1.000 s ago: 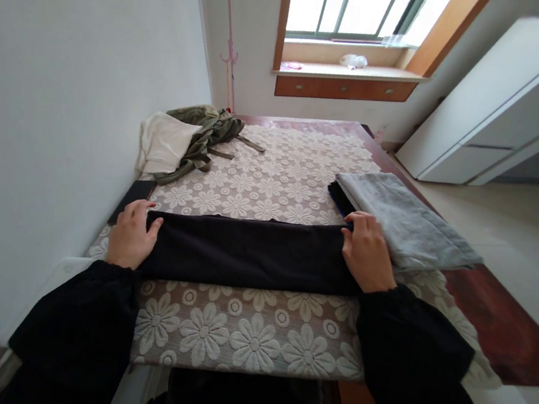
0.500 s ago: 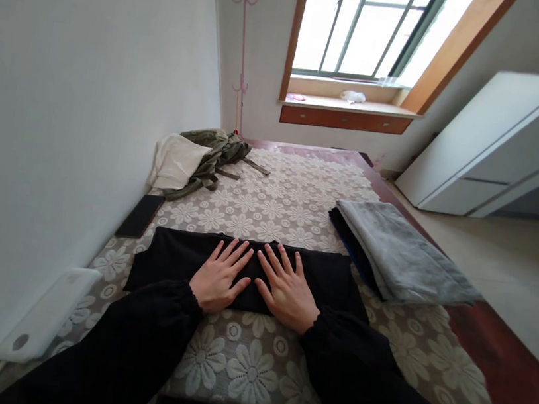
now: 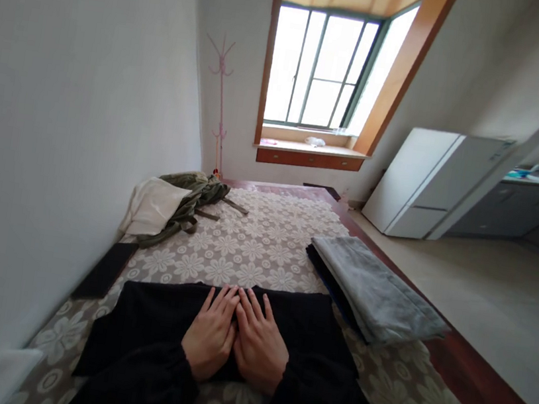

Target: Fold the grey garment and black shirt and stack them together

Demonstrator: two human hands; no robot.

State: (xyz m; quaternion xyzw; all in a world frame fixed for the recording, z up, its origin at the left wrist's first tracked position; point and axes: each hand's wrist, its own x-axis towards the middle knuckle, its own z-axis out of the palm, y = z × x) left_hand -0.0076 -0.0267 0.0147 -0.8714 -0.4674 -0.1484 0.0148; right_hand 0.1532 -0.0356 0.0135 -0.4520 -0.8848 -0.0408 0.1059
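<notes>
A folded black garment (image 3: 149, 309) lies spread across the near part of a table covered with a floral lace tablecloth (image 3: 263, 245). On its middle rests my left hand (image 3: 211, 335), fingers stretched out. Beside it, touching it along the thumbs and index fingers, my right hand (image 3: 260, 346) also lies with extended fingers on the cloth. Neither hand grips anything. Both thumbs are partly hidden between the hands. To the right sits a folded grey garment (image 3: 378, 287) with dark cloth underneath.
By the left wall are an olive-green bag (image 3: 195, 195) with a white cloth (image 3: 156, 207) on it, a flat black object (image 3: 104, 270) and a white box-like object (image 3: 2, 375). A white refrigerator (image 3: 408, 178) stands beyond the table's right edge.
My hands have come together at the middle of the black garment, from slightly apart to touching. The camera has tilted up, so everything sits lower in view.
</notes>
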